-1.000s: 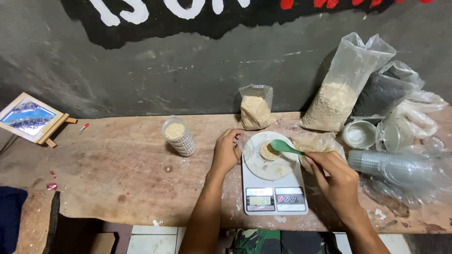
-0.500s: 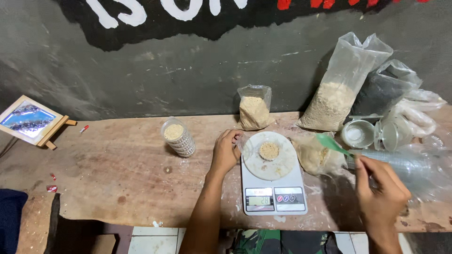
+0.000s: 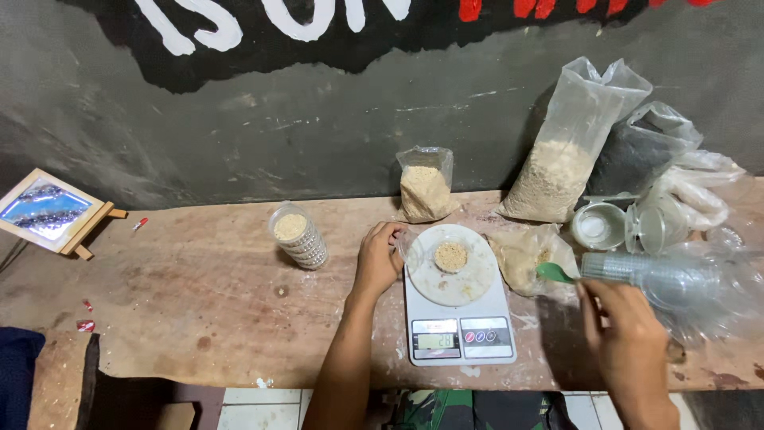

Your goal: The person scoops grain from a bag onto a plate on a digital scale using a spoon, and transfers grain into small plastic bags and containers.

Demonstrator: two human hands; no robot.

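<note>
- Left hand (image 3: 378, 259) rests at the scale's (image 3: 458, 322) 9 o'clock edge, fingers curled round a clear cup (image 3: 411, 248); how firmly it grips, I cannot tell.
- Right hand (image 3: 625, 338) pinches a green spoon (image 3: 555, 273), its bowl dipped in an open bag of tan crumbs (image 3: 527, 256) at the scale's 3 o'clock.
- A small round cup of crumbs (image 3: 451, 256) sits centred on the scale's white plate.
- Stack of filled cups (image 3: 298, 235) lies at 9 o'clock, well apart.
- Tall crumb bag (image 3: 561, 171) leans on the wall at 1 o'clock.
</note>
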